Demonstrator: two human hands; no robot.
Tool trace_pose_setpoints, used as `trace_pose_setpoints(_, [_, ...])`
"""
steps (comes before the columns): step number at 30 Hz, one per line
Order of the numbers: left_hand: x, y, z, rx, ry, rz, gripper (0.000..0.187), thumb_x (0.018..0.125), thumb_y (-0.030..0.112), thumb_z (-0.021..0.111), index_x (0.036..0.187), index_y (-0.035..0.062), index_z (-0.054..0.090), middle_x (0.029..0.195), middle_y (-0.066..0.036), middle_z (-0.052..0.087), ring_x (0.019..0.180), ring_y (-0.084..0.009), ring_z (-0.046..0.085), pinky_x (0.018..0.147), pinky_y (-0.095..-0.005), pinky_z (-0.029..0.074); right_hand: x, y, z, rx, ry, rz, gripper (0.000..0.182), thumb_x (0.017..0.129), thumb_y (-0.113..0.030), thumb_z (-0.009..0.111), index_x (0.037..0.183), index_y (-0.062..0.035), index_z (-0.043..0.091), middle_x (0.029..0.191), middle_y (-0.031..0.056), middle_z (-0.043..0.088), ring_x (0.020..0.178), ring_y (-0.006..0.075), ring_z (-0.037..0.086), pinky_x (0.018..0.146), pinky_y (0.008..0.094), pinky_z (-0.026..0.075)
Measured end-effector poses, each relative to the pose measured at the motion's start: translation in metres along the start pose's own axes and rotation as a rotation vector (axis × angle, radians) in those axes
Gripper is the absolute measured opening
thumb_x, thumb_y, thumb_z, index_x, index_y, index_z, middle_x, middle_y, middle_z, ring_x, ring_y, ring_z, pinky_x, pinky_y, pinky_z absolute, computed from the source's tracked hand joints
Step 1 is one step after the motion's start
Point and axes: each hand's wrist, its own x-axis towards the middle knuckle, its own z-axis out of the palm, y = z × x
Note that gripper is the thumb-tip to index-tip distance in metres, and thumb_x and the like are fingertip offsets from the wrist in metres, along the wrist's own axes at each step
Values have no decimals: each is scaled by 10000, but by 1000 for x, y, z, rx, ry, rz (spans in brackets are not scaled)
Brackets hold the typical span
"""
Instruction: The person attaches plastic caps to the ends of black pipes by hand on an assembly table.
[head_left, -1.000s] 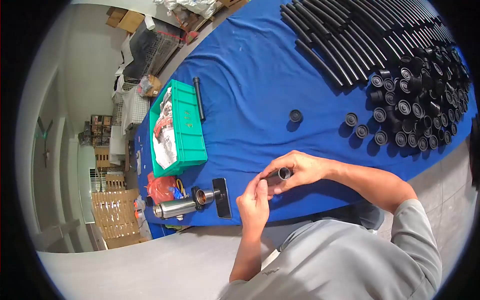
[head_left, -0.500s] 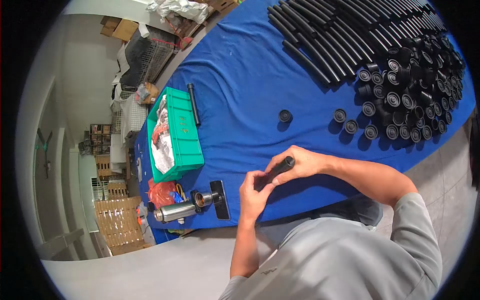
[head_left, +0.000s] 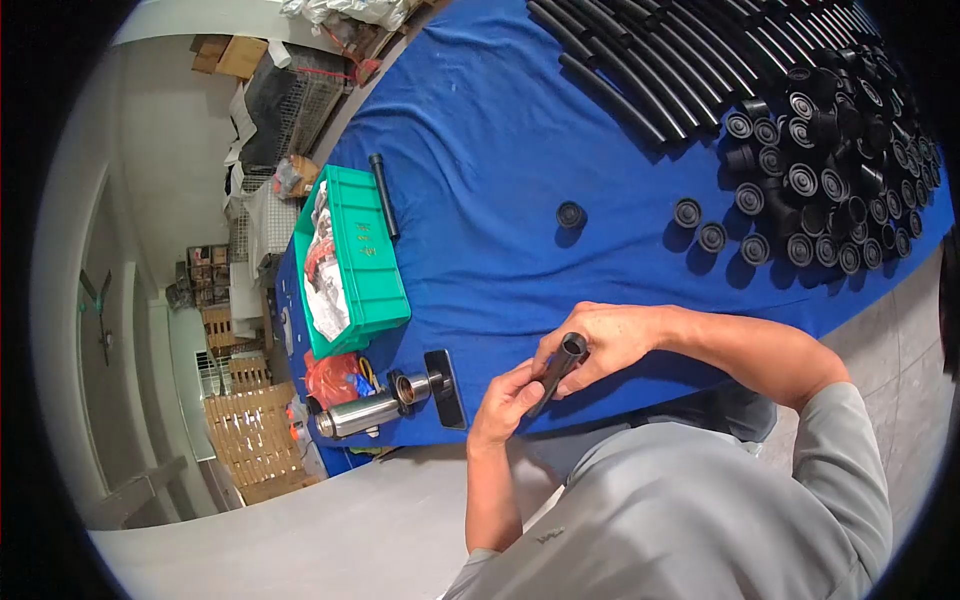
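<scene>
Between my two hands, close to the near edge of the table, is a short black plastic tube (head_left: 556,375) held at a slant. Its hollow end faces up toward the camera. My right hand (head_left: 612,338) wraps around the upper part near that open end. Lower down, the fingers of my left hand (head_left: 505,403) grip the tube, hiding some of its lower end. A single round black cap (head_left: 570,214) stands on the blue cloth (head_left: 480,180) beyond my hands.
Many black caps (head_left: 802,180) cluster at right, with rows of black tubes (head_left: 640,90) behind. At left are a green crate (head_left: 372,265) with a black tube (head_left: 384,195) alongside, a steel flask (head_left: 360,415), a metal cup (head_left: 412,387) and a phone (head_left: 445,390).
The tube has tipped so that its hollow end now faces the camera. My left hand has shifted slightly lower along it, and the view has moved a little.
</scene>
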Motion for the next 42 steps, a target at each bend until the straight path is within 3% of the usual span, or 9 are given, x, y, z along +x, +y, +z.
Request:
trace_pose_setpoints(8, [2,0,12,-63,-7,-35,537,972,398,716,1250,-57,646,1039,-105,709,877,-210,681,846,-342,541,0,1,-3,-74,-19,-24,524,856,-311,850,1253,-14,683,940,93,757,833,220,709,745,371,562])
trace_pose_setpoints(11, [7,-7,14,-143,58,18,413,1025,299,661,1298,-8,627,1105,-90,699,1011,-188,669,914,-342,527,3,2,-3,-185,97,11,736,834,-408,861,1386,-13,578,962,100,716,899,253,705,755,376,572])
trace_pose_setpoints(15, [32,13,31,-758,439,221,323,1043,304,624,1240,48,641,1180,-175,703,1058,-295,676,965,-445,523,5,17,2,-288,280,-54,984,829,-583,787,1526,-9,396,991,182,711,951,360,702,868,463,551])
trace_pose_setpoints(18, [46,16,29,-958,595,194,308,1054,321,602,1220,67,654,1214,-151,706,1095,-292,664,1015,-462,507,3,-2,-6,-133,127,124,911,844,-491,809,1519,-25,414,1034,182,723,932,349,710,884,453,557])
trace_pose_setpoints(19, [46,6,24,-999,522,181,314,1057,336,597,1202,67,667,1252,-131,703,1140,-279,651,1054,-454,491,3,-12,-7,-44,205,84,807,857,-351,823,1507,-52,449,1071,184,731,903,302,719,848,419,566])
trace_pose_setpoints(23, [45,-10,26,-1129,403,48,371,1034,393,623,1132,43,699,1146,-105,738,1040,-224,703,980,-387,564,2,4,-8,157,188,-33,566,898,-189,760,1415,-46,579,1024,152,742,852,229,729,789,360,571])
trace_pose_setpoints(30, [31,-26,45,-1359,311,118,341,990,413,687,1039,77,713,1118,-93,748,1021,-223,716,887,-383,615,3,0,-8,-52,225,-111,426,956,-167,689,1365,-60,637,1000,121,770,864,206,742,792,355,573])
trace_pose_setpoints(35, [10,-49,57,-1411,59,104,459,1008,401,665,1392,160,597,1290,-54,654,1138,-183,615,948,-409,527,1,-5,-10,38,224,-13,384,914,-211,788,1240,-46,669,904,59,732,819,139,702,724,317,543])
trace_pose_setpoints(42, [28,-45,54,-1491,243,182,448,1003,296,681,1400,108,590,1295,-75,682,1175,-236,640,1004,-415,555,3,-2,-11,13,243,-5,309,922,-226,775,1149,-50,659,859,44,733,739,122,660,693,318,524])
